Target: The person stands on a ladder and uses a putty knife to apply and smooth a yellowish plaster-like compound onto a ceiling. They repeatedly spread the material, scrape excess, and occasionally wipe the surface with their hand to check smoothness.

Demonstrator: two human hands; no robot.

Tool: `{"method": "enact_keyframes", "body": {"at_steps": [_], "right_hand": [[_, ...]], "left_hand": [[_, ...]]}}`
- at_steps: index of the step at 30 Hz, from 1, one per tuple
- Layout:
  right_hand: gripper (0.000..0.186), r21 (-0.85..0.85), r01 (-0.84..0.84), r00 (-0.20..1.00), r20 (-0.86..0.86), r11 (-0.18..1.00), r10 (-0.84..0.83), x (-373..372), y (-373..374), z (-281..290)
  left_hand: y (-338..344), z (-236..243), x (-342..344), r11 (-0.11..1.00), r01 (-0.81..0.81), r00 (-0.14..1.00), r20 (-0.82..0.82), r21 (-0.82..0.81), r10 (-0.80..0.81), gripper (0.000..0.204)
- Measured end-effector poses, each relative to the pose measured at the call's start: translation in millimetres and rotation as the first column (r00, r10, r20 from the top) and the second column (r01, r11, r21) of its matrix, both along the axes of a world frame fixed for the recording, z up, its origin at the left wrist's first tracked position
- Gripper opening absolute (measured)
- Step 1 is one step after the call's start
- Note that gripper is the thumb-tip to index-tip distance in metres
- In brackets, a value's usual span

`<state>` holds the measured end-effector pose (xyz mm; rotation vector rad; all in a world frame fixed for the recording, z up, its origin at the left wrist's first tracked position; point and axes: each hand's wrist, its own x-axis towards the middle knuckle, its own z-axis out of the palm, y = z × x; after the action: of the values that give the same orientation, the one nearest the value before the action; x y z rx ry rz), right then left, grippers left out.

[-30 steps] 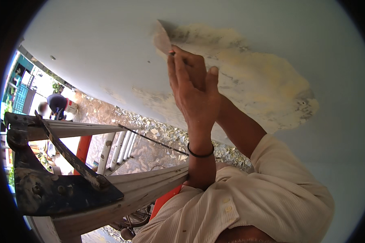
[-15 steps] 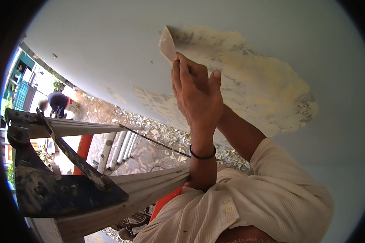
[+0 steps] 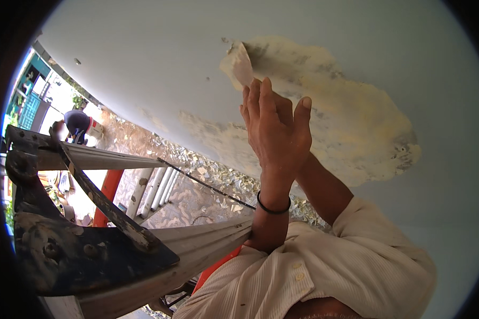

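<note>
A putty knife (image 3: 243, 66) has its pale, wide blade against the light blue-grey wall (image 3: 159, 58), at the upper left edge of a rough cream-coloured patch (image 3: 356, 117). My left hand (image 3: 279, 130), with a black band on the wrist, lies over the knife's lower part, its back showing, fingers stretched out and thumb apart. Behind it is my right hand (image 3: 285, 108), mostly hidden, its forearm reaching in from the right. The handle runs out of sight there, and what shows of the right hand looks curled round it.
A paint-stained ladder (image 3: 90, 255) stands close at the left, its rail by my left forearm. Below, pale flakes (image 3: 207, 167) litter the patterned ground along the wall's foot. At the far left a person (image 3: 78, 125) bends beside a white and red bucket (image 3: 95, 129).
Both hands and the putty knife have moved right along the wall. Left of the blade, a cream-coloured strip now shows. My left fingers have straightened, and the view has shifted slightly.
</note>
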<state>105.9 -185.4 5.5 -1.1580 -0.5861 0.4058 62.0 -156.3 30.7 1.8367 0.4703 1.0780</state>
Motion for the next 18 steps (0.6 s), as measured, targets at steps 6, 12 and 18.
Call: {"method": "enact_keyframes", "body": {"at_steps": [6, 12, 18], "right_hand": [[0.032, -0.003, -0.005, 1.0, -0.002, 1.0, 0.005, -3.2, 5.7, -4.3], [0.033, 0.008, -0.027, 1.0, 0.005, 1.0, 0.027, -3.1, 10.4, -0.6], [0.034, 0.001, -0.012, 1.0, -0.026, 1.0, 0.012, -6.3, 9.3, -11.7]], "left_hand": [[7.0, -2.5, -2.3, 0.998, -0.058, 0.996, 0.065, 0.0, 0.058, 0.073], [5.0, -1.5, 0.1, 0.996, -0.067, 0.996, 0.061, 0.058, 0.063, 0.067], [7.0, 1.4, -2.3, 0.986, -0.145, 0.986, 0.089, 0.082, 0.138, 0.063]]}}
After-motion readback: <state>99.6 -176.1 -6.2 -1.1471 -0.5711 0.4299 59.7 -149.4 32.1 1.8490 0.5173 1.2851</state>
